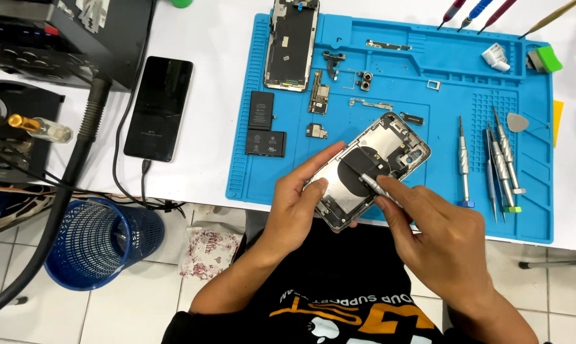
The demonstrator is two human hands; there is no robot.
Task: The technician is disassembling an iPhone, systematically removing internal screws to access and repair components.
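- Your left hand (299,202) grips the opened silver phone housing with its black round coil (366,167), thumb laid across the inner plate, fingers wrapped under the lower edge. Hold it tilted, over the near edge of the blue silicone work mat (390,95).
- Your right hand (438,232) is closed around a slim metal screwdriver (378,188); its tip rests on the coil, just beyond your left thumb.
- Keep the driver square to the screw head and press lightly to avoid slipping.
- Spare silver drivers (497,162) lie beyond your right hand; two black battery cells (263,126) lie beyond your left.
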